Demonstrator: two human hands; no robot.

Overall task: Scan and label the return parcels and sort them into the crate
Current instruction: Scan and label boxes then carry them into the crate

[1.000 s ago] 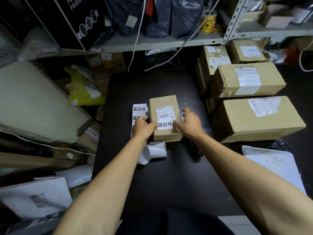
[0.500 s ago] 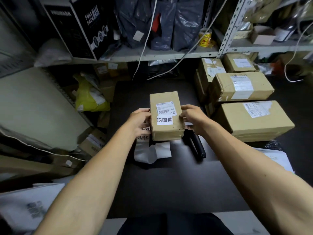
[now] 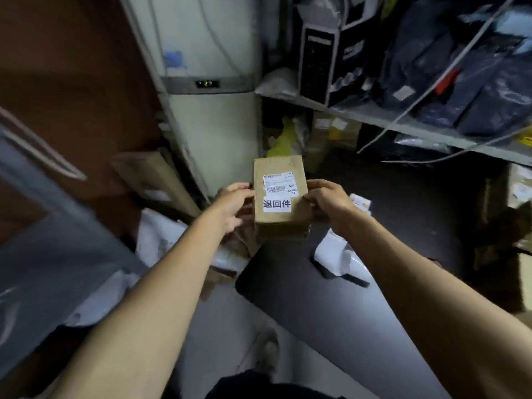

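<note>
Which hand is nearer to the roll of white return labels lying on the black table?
The right hand. It holds the right side of the brown parcel, just left of the label roll. The left hand holds the parcel's far side, farther from the roll.

Dim, uneven light — motion blur smears the edges, wide-angle bending throughout, corners sunk in shadow.
</note>
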